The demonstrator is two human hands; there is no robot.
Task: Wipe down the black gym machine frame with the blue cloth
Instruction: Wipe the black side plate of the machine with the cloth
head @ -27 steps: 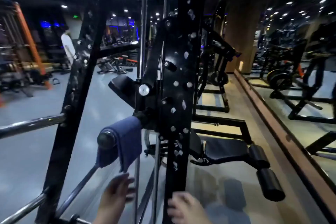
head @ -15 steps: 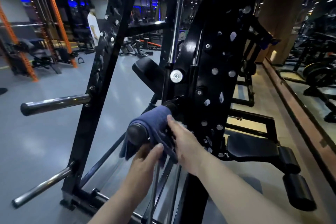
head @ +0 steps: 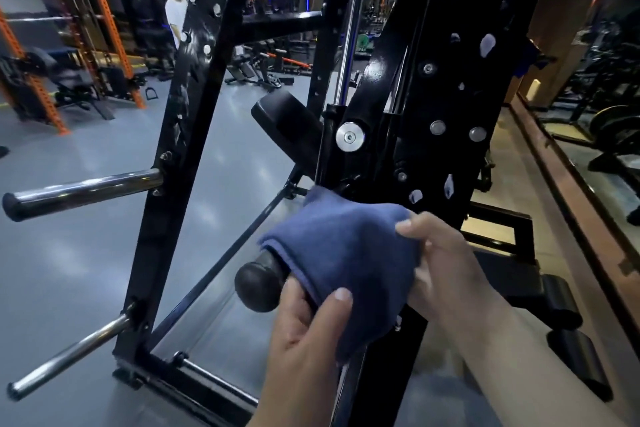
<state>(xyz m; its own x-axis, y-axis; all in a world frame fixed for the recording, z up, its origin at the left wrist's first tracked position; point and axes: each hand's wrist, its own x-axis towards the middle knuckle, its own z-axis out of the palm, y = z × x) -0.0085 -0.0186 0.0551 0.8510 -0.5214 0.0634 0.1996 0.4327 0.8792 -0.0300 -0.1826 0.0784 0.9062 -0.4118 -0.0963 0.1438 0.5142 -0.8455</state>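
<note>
- So, left hand [head: 304,329] pinches the blue cloth [head: 346,246] low down, thumb on top.
- Right hand [head: 446,263] grips its right side, fingers curled in.
- Cloth's draped, bunched, over a round-ended peg [head: 258,282] sticking out of the black frame [head: 450,87].

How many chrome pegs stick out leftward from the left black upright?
2. The upper peg juts out at mid-height of the upright; the lower peg angles out near its base. Others higher up may be out of view.
</note>
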